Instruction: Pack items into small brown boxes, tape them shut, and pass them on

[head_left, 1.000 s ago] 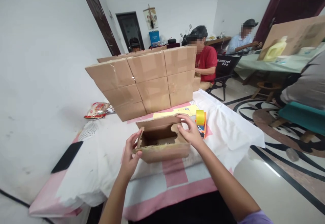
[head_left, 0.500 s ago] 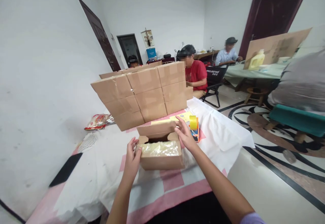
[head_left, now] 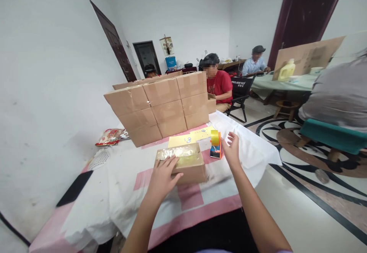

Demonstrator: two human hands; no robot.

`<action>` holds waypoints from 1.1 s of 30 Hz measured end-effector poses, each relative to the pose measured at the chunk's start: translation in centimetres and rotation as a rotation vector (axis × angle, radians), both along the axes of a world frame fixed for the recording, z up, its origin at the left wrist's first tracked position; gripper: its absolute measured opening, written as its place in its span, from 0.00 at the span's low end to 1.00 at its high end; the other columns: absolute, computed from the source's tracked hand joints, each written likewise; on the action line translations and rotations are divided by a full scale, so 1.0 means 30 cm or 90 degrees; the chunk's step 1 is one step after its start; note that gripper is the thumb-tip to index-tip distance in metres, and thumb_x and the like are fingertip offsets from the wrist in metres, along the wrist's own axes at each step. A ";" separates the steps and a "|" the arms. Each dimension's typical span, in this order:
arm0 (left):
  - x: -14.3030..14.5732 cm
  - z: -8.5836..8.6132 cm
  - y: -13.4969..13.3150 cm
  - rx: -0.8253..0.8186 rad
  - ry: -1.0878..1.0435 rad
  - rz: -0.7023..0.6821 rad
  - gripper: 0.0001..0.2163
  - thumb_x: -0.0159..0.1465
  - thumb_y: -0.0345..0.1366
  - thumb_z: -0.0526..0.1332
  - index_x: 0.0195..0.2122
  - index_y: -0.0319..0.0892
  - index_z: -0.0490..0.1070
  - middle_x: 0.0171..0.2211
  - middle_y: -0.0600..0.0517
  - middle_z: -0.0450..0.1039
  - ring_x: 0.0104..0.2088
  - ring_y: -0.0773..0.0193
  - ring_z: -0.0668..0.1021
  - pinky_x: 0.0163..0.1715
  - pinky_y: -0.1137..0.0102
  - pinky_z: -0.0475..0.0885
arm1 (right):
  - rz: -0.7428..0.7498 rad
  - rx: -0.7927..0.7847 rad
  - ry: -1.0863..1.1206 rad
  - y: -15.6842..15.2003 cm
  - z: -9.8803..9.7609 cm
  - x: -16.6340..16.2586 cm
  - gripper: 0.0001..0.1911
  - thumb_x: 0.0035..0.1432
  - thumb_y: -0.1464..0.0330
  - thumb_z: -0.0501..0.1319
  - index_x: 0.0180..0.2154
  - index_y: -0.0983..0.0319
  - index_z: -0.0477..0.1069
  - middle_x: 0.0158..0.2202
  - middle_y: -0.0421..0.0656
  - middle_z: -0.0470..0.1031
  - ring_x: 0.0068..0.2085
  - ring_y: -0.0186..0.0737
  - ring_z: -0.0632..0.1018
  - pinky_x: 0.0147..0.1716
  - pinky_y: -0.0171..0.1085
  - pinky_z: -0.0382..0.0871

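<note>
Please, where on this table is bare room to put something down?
Widest: the cloth between the left hand and black pad. Smaller: before the box, between the forearms. Crowded: beyond the box, with yellow sheets, stacked boxes and, rightward, the tape dispenser.

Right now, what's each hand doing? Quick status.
Left hand: open, resting on top of the cardboard box.
Right hand: open, loosely curled beside the tape dispenser; can't tell if touching.
</note>
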State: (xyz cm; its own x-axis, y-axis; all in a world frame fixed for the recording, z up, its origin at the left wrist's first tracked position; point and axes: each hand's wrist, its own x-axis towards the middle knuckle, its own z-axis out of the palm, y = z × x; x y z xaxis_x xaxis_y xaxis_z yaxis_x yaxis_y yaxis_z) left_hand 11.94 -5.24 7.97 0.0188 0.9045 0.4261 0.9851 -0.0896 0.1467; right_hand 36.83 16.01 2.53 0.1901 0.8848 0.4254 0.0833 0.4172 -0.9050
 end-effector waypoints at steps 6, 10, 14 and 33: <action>0.050 0.059 0.046 -0.035 0.016 0.033 0.19 0.62 0.43 0.67 0.53 0.46 0.72 0.53 0.45 0.76 0.50 0.45 0.77 0.53 0.52 0.67 | 0.053 -0.038 -0.002 0.016 -0.068 0.005 0.29 0.54 0.54 0.63 0.53 0.59 0.62 0.49 0.51 0.72 0.47 0.49 0.77 0.46 0.49 0.76; 0.057 0.025 0.037 0.043 0.060 0.061 0.22 0.61 0.46 0.68 0.54 0.46 0.72 0.57 0.42 0.72 0.56 0.43 0.73 0.58 0.47 0.62 | 0.136 0.106 -0.100 -0.103 -0.028 -0.045 0.17 0.61 0.59 0.60 0.48 0.59 0.67 0.51 0.51 0.71 0.55 0.51 0.73 0.55 0.52 0.69; 0.057 -0.007 -0.003 0.120 0.110 0.060 0.14 0.66 0.44 0.63 0.51 0.48 0.74 0.52 0.44 0.75 0.54 0.46 0.73 0.62 0.42 0.55 | 0.415 0.149 -0.231 -0.142 0.081 -0.100 0.23 0.59 0.64 0.61 0.57 0.57 0.66 0.58 0.49 0.68 0.57 0.49 0.72 0.55 0.50 0.68; 0.036 0.003 -0.017 -0.010 0.043 -0.014 0.11 0.69 0.34 0.58 0.51 0.44 0.69 0.67 0.42 0.63 0.69 0.47 0.62 0.64 0.45 0.60 | 0.602 0.158 -0.646 -0.021 0.279 -0.319 0.40 0.51 0.52 0.72 0.61 0.60 0.68 0.60 0.52 0.71 0.57 0.57 0.73 0.56 0.51 0.67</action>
